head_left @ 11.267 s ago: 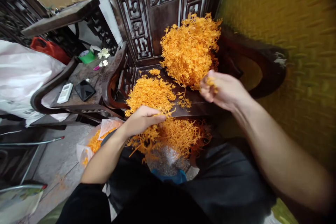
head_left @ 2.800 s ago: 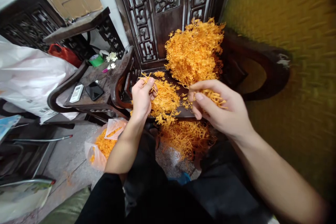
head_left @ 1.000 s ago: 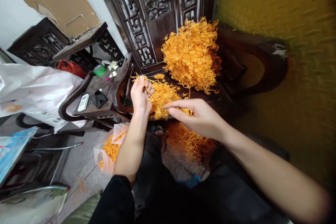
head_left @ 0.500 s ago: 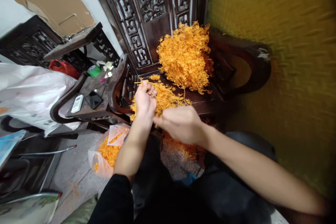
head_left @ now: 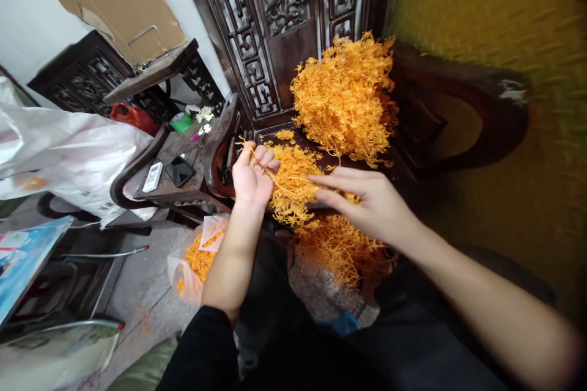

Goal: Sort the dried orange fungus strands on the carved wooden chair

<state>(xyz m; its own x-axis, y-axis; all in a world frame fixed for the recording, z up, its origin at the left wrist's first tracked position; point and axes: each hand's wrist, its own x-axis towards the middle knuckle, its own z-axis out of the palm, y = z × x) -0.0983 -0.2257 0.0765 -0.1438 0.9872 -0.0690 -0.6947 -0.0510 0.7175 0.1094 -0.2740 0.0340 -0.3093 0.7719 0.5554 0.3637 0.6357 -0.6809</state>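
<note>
Orange, thread-like strands [head_left: 255,156] are pinched between the curled fingers of your left hand [head_left: 251,175], which is raised palm-up just left of the low pile [head_left: 293,177] on the dark wooden chair seat [head_left: 342,162]. The strands stick out above and to the left of your fingertips, and one longer strand runs rightward from the grip toward the low pile.

Your right hand [head_left: 371,204] lies over the near right edge of the low pile with fingers extended toward the left hand. A few orange pieces show under its fingers; whether it grips them cannot be told.

Behind both hands, a tall heap [head_left: 345,98] of the same material leans against the carved chair back [head_left: 284,24]. More strands [head_left: 342,247] hang below the seat edge, under your right wrist. A plastic bag [head_left: 195,259] holding orange pieces lies on the floor below your left forearm.
</note>
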